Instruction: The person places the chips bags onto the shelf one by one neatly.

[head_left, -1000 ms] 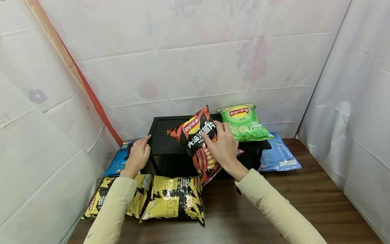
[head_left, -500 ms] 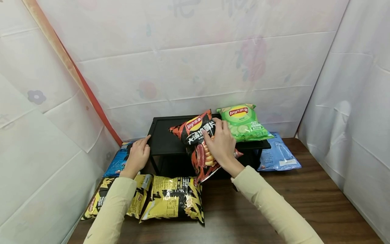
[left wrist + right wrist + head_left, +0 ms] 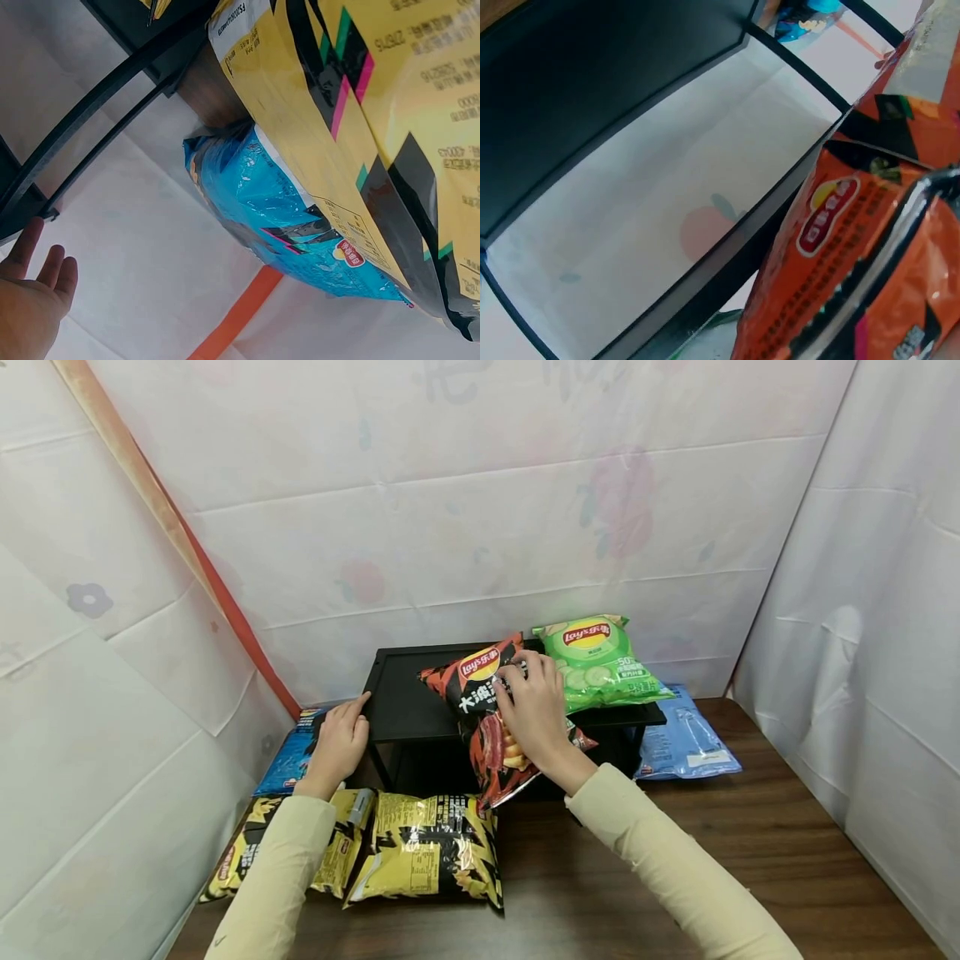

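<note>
Black shelf (image 3: 411, 683), glossy red-black bag (image 3: 486, 728)

This looks like a small makeshift booth arranged like a shop's snack display, though what kind of building surrounds it cannot be told. Creased white fabric sheets (image 3: 480, 552) printed with pale red fruit (image 3: 628, 518) and a grey-purple flower (image 3: 90, 600) hang close on the far, left and right sides, with a long flat orange-red strip (image 3: 240, 622) running down the left corner. Inside them, a dark brown wood-grain bench (image 3: 750, 843) carries a low black rack (image 3: 401, 693) on thin legs and several glossy plastic chip bags (image 3: 427, 852) in yellow, green, blue and red.
</note>
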A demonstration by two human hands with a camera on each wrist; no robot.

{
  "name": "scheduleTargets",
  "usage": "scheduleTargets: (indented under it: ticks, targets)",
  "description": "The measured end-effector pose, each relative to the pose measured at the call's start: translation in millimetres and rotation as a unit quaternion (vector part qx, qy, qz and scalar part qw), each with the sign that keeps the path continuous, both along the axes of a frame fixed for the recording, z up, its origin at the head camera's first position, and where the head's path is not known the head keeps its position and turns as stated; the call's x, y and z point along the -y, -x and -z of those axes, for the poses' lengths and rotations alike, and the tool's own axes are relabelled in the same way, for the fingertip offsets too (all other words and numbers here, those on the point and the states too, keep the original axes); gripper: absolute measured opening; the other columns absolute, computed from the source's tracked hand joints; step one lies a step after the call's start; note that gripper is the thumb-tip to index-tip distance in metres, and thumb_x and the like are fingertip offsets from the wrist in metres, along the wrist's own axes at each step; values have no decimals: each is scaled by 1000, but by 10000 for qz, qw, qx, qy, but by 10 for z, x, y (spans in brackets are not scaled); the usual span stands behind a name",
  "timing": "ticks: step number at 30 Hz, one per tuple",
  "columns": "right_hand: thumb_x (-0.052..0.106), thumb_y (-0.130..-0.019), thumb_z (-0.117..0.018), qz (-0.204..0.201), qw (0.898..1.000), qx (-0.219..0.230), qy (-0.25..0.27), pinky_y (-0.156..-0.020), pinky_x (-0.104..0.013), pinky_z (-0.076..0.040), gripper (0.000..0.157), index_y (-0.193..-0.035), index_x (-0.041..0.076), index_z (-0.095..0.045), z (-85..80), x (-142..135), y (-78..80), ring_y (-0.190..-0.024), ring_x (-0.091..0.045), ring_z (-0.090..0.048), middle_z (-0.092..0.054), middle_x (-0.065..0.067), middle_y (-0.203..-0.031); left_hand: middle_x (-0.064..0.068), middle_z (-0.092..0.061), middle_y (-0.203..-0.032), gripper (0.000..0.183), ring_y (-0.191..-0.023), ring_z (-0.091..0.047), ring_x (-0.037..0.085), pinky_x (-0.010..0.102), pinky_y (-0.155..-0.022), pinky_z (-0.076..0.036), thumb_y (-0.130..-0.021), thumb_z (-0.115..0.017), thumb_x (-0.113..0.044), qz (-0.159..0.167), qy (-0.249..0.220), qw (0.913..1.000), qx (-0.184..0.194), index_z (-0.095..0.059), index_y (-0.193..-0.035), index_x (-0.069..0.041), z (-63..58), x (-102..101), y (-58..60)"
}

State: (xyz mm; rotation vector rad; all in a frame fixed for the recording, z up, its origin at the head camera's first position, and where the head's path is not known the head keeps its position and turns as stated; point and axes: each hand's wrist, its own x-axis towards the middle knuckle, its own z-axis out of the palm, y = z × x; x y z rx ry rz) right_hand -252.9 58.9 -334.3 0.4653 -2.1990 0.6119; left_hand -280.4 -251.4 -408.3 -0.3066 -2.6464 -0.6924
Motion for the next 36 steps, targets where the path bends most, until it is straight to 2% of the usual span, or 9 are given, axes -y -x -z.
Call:
scheduleTargets:
  ticks: [4,8,15,20,24,27,32,36]
  targets:
    - [22,-89,-57,-61,9993,-24,-381,-87,-45,-40,17,-91,9,-68,-5,-12,21,-104,-31,-47,-56,-11,-105,22,-41,-137,47,-127,-32,41,59,-105,-20,-98,-24,-21,23,1,10000,-18,-35,-141,-7,10,2,16]
    - [26,-92,-53,-249,9967,258,-730,-86,-46,-41,21,-95,10,-67,-29,-52,34,-104,-31,-47,-57,-11,-105,21,-42,-137,47,-127,-31,41,60,-105,-20,-98,-23,-22,47,-9,10000,54,-34,-142,-8,25,6,36]
    - [39,-93,-46,-647,9843,1043,-1269,-92,-51,-36,38,-118,12,-57,-67,-155,15,-115,-34,-39,-53,-12,-117,21,-41,-138,48,-128,-30,42,60,-105,-19,-98,-22,-23,67,-34,9999,76,-33,-142,-9,43,10,66]
    - [45,-92,-45,-856,9751,1338,-1549,-94,-52,-32,47,-129,15,-47,-89,-212,-4,-117,-34,-38,-53,-10,-123,21,-41,-137,48,-128,-30,41,60,-105,-19,-98,-22,-23,74,-55,9999,57,-33,-142,-9,55,16,83]
    - [46,-92,-43,-1026,9644,1409,-1988,-89,-49,-34,45,-129,20,-47,-98,-247,-17,-112,-30,-43,-50,-8,-129,22,-41,-137,48,-127,-31,42,60,-105,-19,-98,-22,-23,78,-62,9999,42,-34,-142,-8,69,17,97]
    - [48,-92,-42,-1150,9547,1528,-2279,-91,-51,-35,46,-129,22,-48,-104,-272,-31,-116,-31,-42,-45,-8,-134,21,-41,-137,48,-128,-30,41,60,-105,-19,-98,-22,-23,83,-76,9999,57,-34,-142,-9,85,22,110]
    - [58,-87,-45,-1411,9362,1988,-2532,-101,-55,-30,63,-139,23,-37,-112,-323,-52,-129,-33,-33,-32,-9,-145,20,-41,-138,48,-129,-29,40,59,-105,-19,-98,-23,-24,82,-93,9998,138,-33,-143,-11,114,30,136]
    - [62,-82,-47,-1732,9238,2102,-2690,-104,-56,-27,72,-143,28,-28,-101,-380,-48,-134,-34,-27,-22,-10,-150,21,-40,-139,48,-128,-30,41,59,-105,-19,-98,-22,-23,80,-83,9999,121,-33,-143,-10,124,26,145]
